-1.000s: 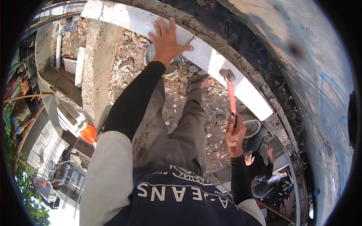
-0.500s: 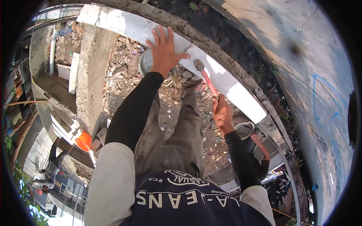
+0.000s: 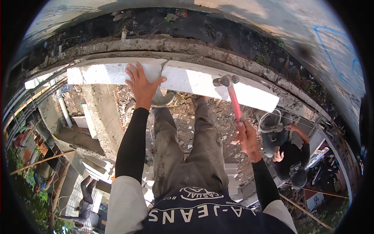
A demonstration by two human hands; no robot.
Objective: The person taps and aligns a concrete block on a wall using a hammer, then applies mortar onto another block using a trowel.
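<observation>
The left hand (image 3: 143, 87), fingers spread wide, lies over the left white block (image 3: 97, 74), just left of the seam (image 3: 162, 70), its thumb reaching that seam. Right of the seam, over the right white block (image 3: 187, 80), is the head of a red-handled hammer (image 3: 233, 102), contact unclear, gripped by the right hand (image 3: 248, 140). Good taps would likely want a flat face and that thumb tucked clear.

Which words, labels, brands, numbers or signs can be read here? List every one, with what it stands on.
Navy shirt: legible white lettering, upside down here, large below, smaller above; wording not reproduced.
Pale panel, lower right: dark marks too small to read.
Wall: blue lines, no readable word.
Hammer: no lettering visible.
</observation>
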